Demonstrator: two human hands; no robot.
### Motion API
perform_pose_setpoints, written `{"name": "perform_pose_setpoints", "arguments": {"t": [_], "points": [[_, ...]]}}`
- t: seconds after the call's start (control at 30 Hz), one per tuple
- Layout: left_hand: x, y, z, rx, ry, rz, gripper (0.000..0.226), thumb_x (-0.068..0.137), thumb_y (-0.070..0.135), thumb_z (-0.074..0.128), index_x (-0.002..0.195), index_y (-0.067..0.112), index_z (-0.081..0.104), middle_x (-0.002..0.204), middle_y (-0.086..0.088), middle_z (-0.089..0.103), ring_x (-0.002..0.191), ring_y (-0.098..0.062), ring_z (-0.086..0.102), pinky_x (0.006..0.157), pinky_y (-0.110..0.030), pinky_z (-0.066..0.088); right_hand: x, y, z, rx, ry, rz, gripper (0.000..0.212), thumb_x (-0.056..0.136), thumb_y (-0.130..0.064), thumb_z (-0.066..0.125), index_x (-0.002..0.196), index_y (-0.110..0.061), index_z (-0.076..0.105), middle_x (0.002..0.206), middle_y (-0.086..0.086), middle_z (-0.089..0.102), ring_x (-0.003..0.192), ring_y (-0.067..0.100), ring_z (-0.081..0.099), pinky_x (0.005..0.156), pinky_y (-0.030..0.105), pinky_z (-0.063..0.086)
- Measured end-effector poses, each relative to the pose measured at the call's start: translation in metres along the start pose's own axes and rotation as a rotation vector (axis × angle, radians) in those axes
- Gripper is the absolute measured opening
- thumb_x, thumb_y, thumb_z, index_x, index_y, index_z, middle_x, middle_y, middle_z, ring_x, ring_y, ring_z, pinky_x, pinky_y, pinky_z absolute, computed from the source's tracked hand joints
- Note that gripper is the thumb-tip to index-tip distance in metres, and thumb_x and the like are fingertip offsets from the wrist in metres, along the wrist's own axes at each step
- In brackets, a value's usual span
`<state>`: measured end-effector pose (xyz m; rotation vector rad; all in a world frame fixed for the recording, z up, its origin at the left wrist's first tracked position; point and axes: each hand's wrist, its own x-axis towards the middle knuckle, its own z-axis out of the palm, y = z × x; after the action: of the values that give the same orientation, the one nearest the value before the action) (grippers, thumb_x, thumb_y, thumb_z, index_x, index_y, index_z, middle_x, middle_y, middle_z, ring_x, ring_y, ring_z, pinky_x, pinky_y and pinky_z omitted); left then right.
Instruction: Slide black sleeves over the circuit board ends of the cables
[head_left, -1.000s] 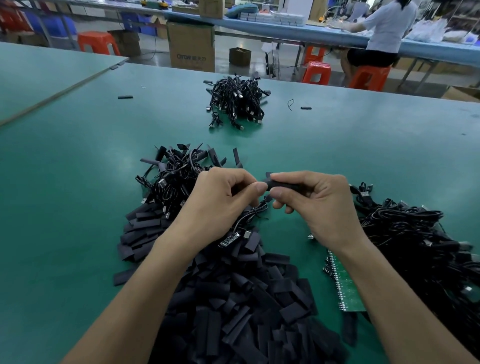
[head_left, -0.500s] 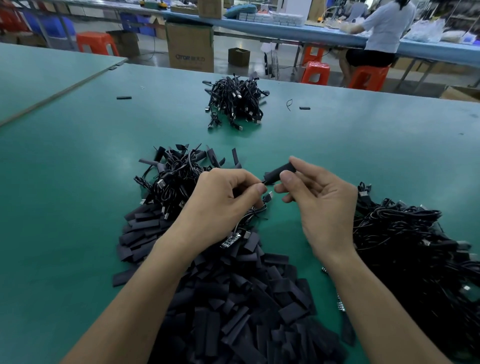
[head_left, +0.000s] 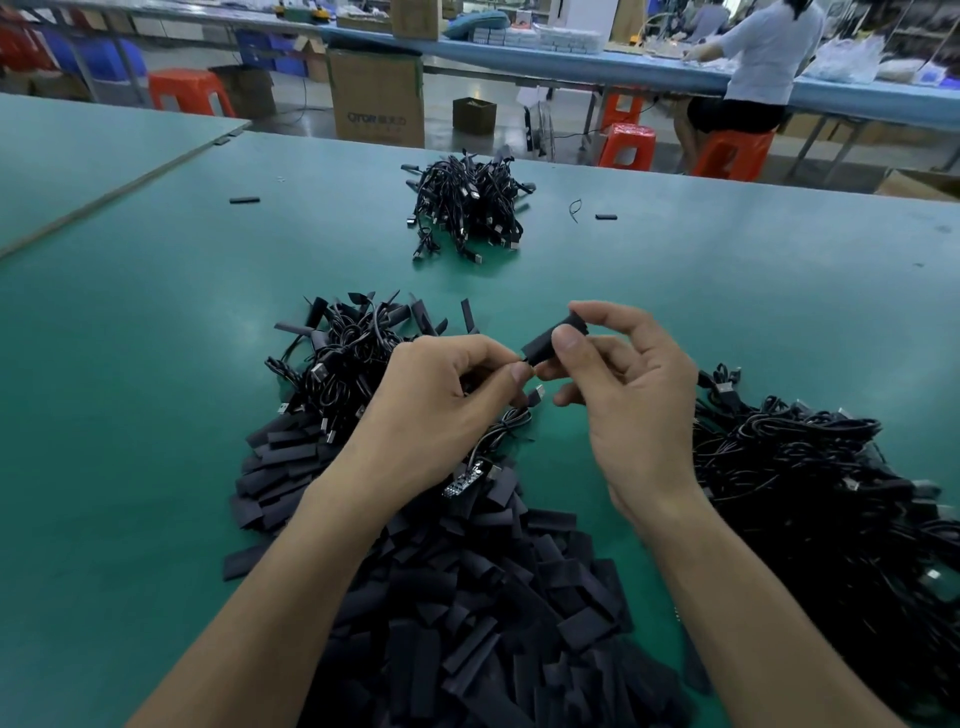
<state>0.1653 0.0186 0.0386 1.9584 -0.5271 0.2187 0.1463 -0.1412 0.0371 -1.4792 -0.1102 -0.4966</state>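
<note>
Over the table (head_left: 156, 364), whose near edge kept the heap of sleeves (head_left: 467, 597) within reach, I had the left hand (head_left: 441, 400) pinching a cable (head_left: 498, 431) end steady so the right hand (head_left: 634, 395), pinching one sleeve (head_left: 545, 340) tilted toward it, could slide it on.

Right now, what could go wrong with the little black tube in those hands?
The right hand pinches the black sleeve with fingertips only, so it might slip and vanish into the pile of sleeves below. The left hand pinches a cable at the sleeve's lower end; its slack dangles toward a bare circuit board by the pile and could snag.
</note>
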Motion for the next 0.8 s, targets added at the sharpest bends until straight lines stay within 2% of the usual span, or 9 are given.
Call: {"name": "perform_pose_setpoints", "arguments": {"t": [0.03, 0.1, 0.17, 0.3, 0.43, 0.57, 0.63, 0.7, 0.8], "points": [[0.0, 0.0, -0.003, 0.032, 0.012, -0.002, 0.009, 0.09, 0.036, 0.071, 0.091, 0.028, 0.076, 0.075, 0.017, 0.072, 0.059, 0.004, 0.058, 0.057, -0.014, 0.043, 0.001, -0.003, 0.0, 0.02, 0.0, 0.01, 0.017, 0.091, -0.012, 0.07, 0.099, -0.026, 0.065, 0.078, 0.006, 0.075, 0.07, 0.021, 0.073, 0.058, 0.021, 0.053], [0.0, -0.002, -0.01, 0.152, 0.023, -0.016, 0.036, 0.077, 0.06, 0.072, 0.103, 0.034, 0.073, 0.087, 0.022, 0.07, 0.083, 0.006, 0.063, 0.071, -0.02, 0.049, 0.004, -0.008, -0.001, 0.069, 0.022, 0.023, 0.015, 0.092, -0.009, 0.069, 0.098, -0.022, 0.064, 0.079, 0.01, 0.075, 0.069, 0.022, 0.073, 0.058, 0.023, 0.053], [0.0, -0.004, -0.018, 0.243, -0.015, -0.052, 0.053, 0.068, 0.071, 0.072, 0.109, 0.039, 0.068, 0.097, 0.023, 0.065, 0.093, 0.006, 0.06, 0.074, -0.02, 0.049, 0.008, -0.015, -0.002, 0.129, 0.067, 0.038, 0.014, 0.093, -0.006, 0.068, 0.1, -0.017, 0.063, 0.077, 0.012, 0.074, 0.067, 0.022, 0.072, 0.058, 0.023, 0.053], [0.002, -0.009, -0.018, 0.214, -0.051, -0.138, 0.03, 0.072, 0.048, 0.084, 0.095, 0.034, 0.07, 0.081, 0.016, 0.067, 0.079, 0.006, 0.062, 0.062, -0.007, 0.046, 0.018, -0.026, -0.002, 0.231, 0.151, 0.059, 0.013, 0.094, -0.002, 0.065, 0.099, -0.013, 0.061, 0.075, 0.01, 0.073, 0.066, 0.022, 0.07, 0.058, 0.024, 0.054], [0.005, -0.015, -0.016, 0.131, 0.055, -0.154, 0.011, 0.081, 0.037, 0.08, 0.081, 0.029, 0.072, 0.069, 0.019, 0.069, 0.059, 0.002, 0.063, 0.056, -0.011, 0.047, 0.021, -0.027, -0.004, 0.223, 0.148, 0.056, 0.017, 0.095, -0.007, 0.065, 0.108, -0.016, 0.06, 0.078, 0.009, 0.075, 0.075, 0.025, 0.073, 0.067, 0.028, 0.057], [0.009, -0.026, -0.021, 0.08, 0.254, -0.188, 0.011, 0.089, 0.036, 0.072, 0.08, 0.033, 0.068, 0.062, 0.021, 0.066, 0.051, 0.004, 0.055, 0.049, -0.01, 0.042, 0.016, -0.014, -0.01, -0.109, -0.117, 0.122, 0.058, 0.081, -0.036, 0.074, 0.133, -0.027, 0.051, 0.097, -0.005, 0.076, 0.089, 0.012, 0.074, 0.08, 0.025, 0.059], [0.011, -0.033, -0.023, 0.087, 0.371, -0.222, 0.006, 0.091, 0.035, 0.071, 0.091, 0.03, 0.07, 0.068, 0.015, 0.068, 0.058, 0.003, 0.06, 0.056, -0.014, 0.046, 0.01, -0.005, -0.013, -0.408, -0.395, 0.132, 0.062, 0.077, -0.032, 0.083, 0.131, -0.036, 0.054, 0.102, -0.008, 0.073, 0.09, 0.004, 0.07, 0.081, 0.017, 0.056], [0.011, -0.04, -0.027, 0.136, 0.457, -0.256, 0.022, 0.091, 0.036, 0.071, 0.111, 0.026, 0.067, 0.076, 0.013, 0.068, 0.063, 0.001, 0.062, 0.063, -0.02, 0.049, 0.002, 0.006, -0.013, -0.654, -0.628, 0.173, 0.069, 0.076, -0.027, 0.086, 0.136, -0.038, 0.053, 0.11, -0.011, 0.065, 0.092, 0.005, 0.065, 0.081, 0.015, 0.053], [0.01, -0.046, -0.033, 0.163, 0.538, -0.278, 0.037, 0.091, 0.037, 0.072, 0.124, 0.026, 0.058, 0.077, 0.014, 0.065, 0.063, 0.007, 0.062, 0.059, -0.007, 0.043, -0.01, 0.022, -0.007, -0.882, -0.77, 0.137, 0.065, 0.079, -0.031, 0.082, 0.136, -0.043, 0.052, 0.115, -0.011, 0.054, 0.095, 0.006, 0.055, 0.089, 0.026, 0.049]]}}
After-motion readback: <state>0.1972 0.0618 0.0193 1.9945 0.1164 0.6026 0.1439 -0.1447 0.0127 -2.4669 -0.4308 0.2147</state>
